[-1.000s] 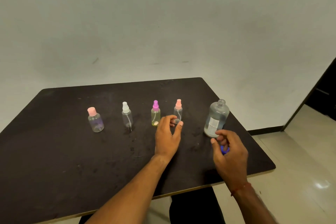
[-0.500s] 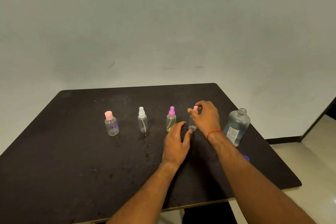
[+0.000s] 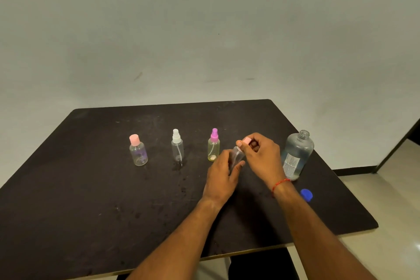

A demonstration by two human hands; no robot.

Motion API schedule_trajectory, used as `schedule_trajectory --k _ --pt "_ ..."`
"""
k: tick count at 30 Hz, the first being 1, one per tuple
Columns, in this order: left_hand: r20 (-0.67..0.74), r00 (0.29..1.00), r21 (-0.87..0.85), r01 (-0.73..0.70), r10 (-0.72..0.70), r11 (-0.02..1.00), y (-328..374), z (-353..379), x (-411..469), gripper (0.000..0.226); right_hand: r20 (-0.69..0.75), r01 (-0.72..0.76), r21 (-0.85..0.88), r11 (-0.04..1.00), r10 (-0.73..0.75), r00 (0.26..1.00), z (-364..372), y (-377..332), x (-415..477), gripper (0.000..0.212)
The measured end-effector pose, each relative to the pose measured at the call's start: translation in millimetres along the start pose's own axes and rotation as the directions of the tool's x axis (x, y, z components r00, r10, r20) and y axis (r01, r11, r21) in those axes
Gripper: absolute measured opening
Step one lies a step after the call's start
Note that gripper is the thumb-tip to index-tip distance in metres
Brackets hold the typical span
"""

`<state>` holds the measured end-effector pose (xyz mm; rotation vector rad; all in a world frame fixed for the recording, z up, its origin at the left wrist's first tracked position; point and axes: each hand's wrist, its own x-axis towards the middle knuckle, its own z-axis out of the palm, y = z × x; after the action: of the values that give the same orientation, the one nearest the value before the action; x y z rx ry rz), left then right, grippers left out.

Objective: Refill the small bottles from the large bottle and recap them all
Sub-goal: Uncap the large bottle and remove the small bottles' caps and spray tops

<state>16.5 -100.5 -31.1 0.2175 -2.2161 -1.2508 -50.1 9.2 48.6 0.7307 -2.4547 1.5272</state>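
Small bottle [image 3: 236, 157] leans toward the large bottle [image 3: 296, 154], left hand [image 3: 221, 175] gripping its body, right hand [image 3: 261, 157] pinching its cap [image 3: 247, 141]

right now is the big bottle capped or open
Open: the large bottle has a bare neck, and a blue cap lies on the table near it.

Black tabletop [image 3: 79, 211] lies open near and left. Large clear uncapped bottle [image 3: 296, 154] and blue round cap [image 3: 306, 195] block the right; three small capped bottles [image 3: 177, 149] line the middle.
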Motion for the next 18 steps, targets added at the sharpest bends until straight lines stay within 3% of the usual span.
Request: schedule_trajectory --k 4,11,14,18 --pt "0.073 0.997 -0.03 0.008 -0.005 1.0 -0.6 -1.1 -0.2 0.016 -0.001 0.015 -0.028 0.999 -0.015 1.0 -0.9 -0.7 -5.7 0.023" --pt "0.135 0.991 -0.128 -0.005 0.022 0.992 -2.7 -0.8 0.4 0.024 0.207 0.127 -0.06 0.99 -0.112 0.972 -14.4 -4.4 5.5 0.008" --pt "0.133 0.991 -0.148 0.012 0.008 0.989 -2.2 -0.2 0.1 0.021 0.227 0.089 0.006 0.996 -0.088 0.97 -16.7 -3.3 5.3 0.022" --pt "0.128 0.992 -0.133 -0.006 0.023 0.991 0.5 0.1 -0.3 0.017 0.142 -0.001 0.058 0.998 -0.007 0.99 -11.0 -7.0 3.8 0.037"
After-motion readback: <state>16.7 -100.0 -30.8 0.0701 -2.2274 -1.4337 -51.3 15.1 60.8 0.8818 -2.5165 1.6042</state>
